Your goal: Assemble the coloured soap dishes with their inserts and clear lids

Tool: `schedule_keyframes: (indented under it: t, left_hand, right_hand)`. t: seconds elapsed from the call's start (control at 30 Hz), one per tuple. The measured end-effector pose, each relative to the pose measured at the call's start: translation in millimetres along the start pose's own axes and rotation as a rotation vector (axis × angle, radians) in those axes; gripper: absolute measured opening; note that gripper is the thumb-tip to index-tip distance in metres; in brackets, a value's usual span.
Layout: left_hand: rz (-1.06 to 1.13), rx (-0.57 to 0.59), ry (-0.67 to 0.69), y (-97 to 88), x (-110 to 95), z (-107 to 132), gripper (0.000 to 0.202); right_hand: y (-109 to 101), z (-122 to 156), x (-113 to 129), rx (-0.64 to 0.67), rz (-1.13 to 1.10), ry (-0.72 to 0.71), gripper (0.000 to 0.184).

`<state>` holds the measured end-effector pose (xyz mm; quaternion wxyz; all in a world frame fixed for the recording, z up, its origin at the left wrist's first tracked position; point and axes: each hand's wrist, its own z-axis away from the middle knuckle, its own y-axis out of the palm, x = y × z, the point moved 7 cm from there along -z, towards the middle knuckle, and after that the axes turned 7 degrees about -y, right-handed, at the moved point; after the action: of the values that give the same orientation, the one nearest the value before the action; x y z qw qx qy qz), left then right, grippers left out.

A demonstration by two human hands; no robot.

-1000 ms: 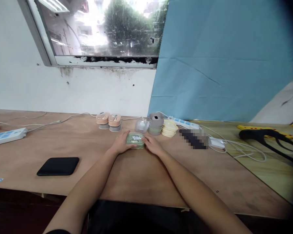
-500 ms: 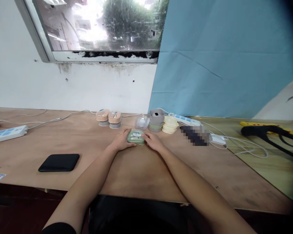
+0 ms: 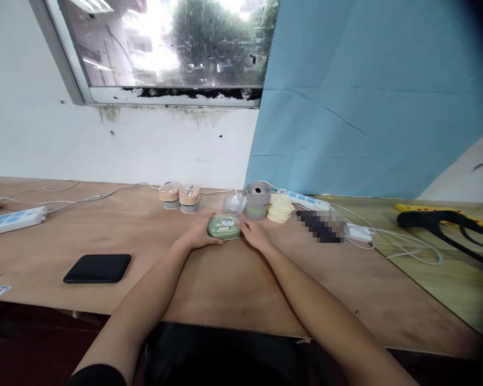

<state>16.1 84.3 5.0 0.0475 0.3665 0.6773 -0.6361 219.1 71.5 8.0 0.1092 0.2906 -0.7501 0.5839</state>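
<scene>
A small green lidded box (image 3: 224,229) with a round label and a pale tab rests on the table between my hands. My left hand (image 3: 197,231) curves round its left end, thumb along the front and fingers toward the back. Against the right end lie the bent fingers of my right hand (image 3: 255,233). Just behind the box are a clear plastic piece (image 3: 234,202), a stack of grey and green box parts (image 3: 258,199) and a stack of pale yellow parts (image 3: 279,208). Peach-and-grey boxes (image 3: 190,197) stand in two piles to the left.
A black phone-like slab (image 3: 97,268) lies on the wooden table (image 3: 233,289) at left. Power strips (image 3: 16,221) and white cables run along the back and sides. A pixelated dark item (image 3: 322,225), a white adapter (image 3: 358,232) and a black-handled object (image 3: 434,217) are at right.
My right fingers have drawn slightly outward, from over the box's edge to its side. My left thumb sits a little lower at the front. The box has hardly moved.
</scene>
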Motion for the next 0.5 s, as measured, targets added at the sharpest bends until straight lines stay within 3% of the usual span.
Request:
schedule_keyframes:
  t: [0.13,0.5]
  left_hand:
    - [-0.031,0.015,-0.046,0.4,4,-1,0.115]
    - [0.085,-0.134,0.121,-11.6,-12,5,0.106]
  right_hand:
    - [-1,-1,-7,-0.011,0.049,0.033,0.057]
    - [-5,2,-6,-0.042,0.014,0.033,0.059]
